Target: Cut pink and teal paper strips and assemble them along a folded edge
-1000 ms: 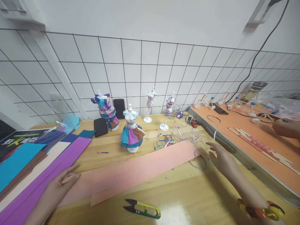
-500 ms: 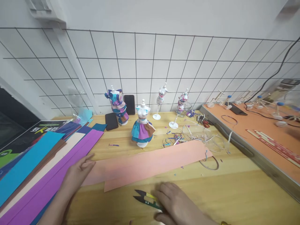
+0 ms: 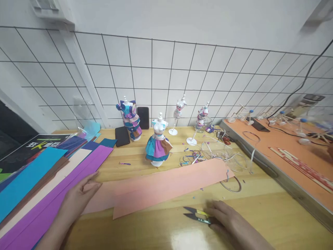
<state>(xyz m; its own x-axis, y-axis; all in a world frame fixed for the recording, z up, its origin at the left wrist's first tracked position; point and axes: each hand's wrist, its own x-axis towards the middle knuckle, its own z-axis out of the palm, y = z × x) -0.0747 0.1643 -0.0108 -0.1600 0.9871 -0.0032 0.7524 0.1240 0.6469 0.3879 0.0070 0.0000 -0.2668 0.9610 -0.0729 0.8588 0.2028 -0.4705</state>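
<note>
Snips in right hand, handles partly hidden

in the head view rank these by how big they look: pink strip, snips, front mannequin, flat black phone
1. Pink strip
2. Front mannequin
3. Snips and flat black phone: unsure, as the snips are nearer and the right hand covers part

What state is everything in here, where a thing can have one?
Snips, blades apart, handles in right hand
Pink paper, flat, layers overlapping
Left hand, at the paper's left end, grip unclear
Front figure, upright, skirted
Left figure, upright, dressed
Right figure, standing, skirtless
Left phone, lying flat
Right phone, propped upright
Scraps, loose, tangled
Sticks, lying side by side
</note>
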